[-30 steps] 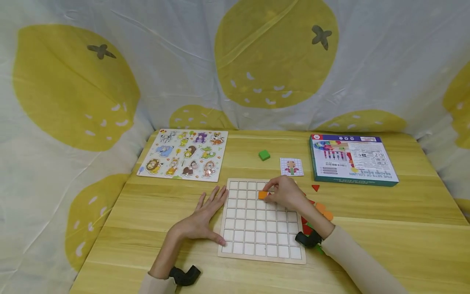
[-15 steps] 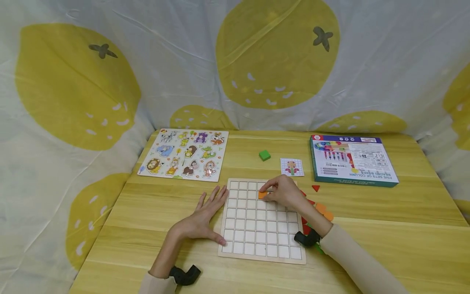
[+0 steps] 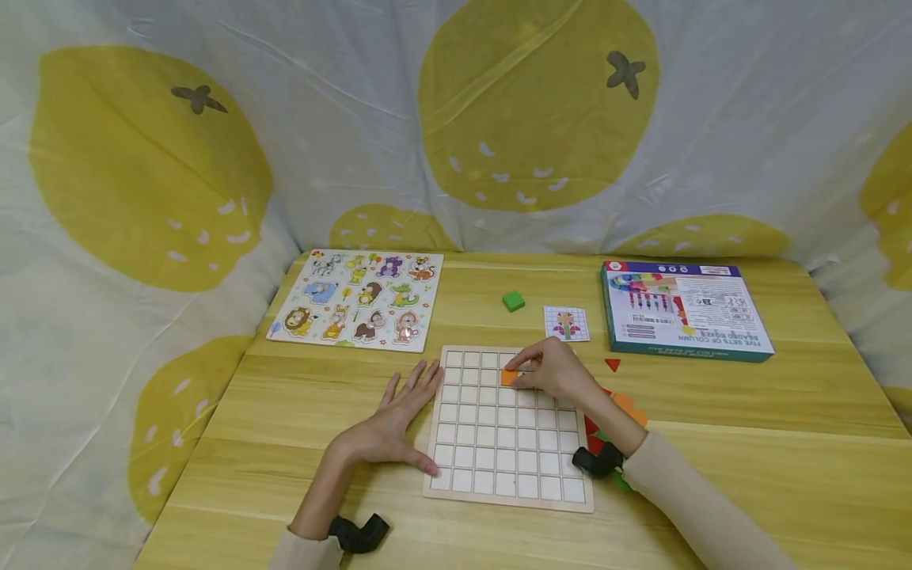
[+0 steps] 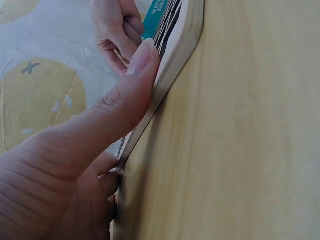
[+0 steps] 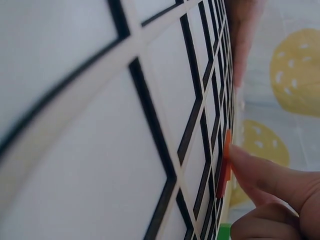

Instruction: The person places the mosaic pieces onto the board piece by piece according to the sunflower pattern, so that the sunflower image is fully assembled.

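Because a pinch lifts a small piece by its edges best, our right hand grips the orange square tile between thumb and fingertips, leaving most of its face in sight. That tile is at the second row from the far edge of the gridded wooden board, in the fourth column from the left; whether it sits flat in the cell we cannot tell. From the right wrist we also see a red piece close against it, though beside or beneath is hard to say.

Our left hand grips nothing: its fingers are spread, reaching along the board's left side, with the thumb laid over the edge near the closest corner. We take this as a brace, so that the board does not slide under the other hand's push.

Just beyond the board lies a small pattern card, probably set there so we can glance at it without reaching. Loose orange pieces and red pieces lie beside the board's right edge, presumably for short trips by the right hand. Well back on the desk, the animal puzzle and the box leave us elbow room.
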The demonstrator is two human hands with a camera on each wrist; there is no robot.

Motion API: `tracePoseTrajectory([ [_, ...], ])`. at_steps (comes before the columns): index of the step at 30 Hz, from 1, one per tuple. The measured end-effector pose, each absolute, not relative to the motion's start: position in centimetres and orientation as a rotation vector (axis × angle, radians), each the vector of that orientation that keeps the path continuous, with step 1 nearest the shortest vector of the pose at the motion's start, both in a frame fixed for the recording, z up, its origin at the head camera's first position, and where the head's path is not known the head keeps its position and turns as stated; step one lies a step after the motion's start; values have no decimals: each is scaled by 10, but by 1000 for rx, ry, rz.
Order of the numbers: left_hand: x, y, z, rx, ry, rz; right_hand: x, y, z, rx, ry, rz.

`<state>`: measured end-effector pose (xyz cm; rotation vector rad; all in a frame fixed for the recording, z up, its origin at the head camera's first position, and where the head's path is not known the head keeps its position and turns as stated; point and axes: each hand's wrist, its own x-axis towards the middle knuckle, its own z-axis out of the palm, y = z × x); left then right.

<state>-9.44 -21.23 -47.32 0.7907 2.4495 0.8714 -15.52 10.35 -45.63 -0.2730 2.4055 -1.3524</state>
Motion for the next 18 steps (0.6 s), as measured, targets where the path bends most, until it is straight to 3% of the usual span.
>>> tracePoseTrajectory([
  [10,-95,-213,-474,783,2448,874,-157,101,-457,-290,2400,-1367],
  [18,-95,-212,-473,782,2448,866,-150,141,-449,-214,2416,-1344],
])
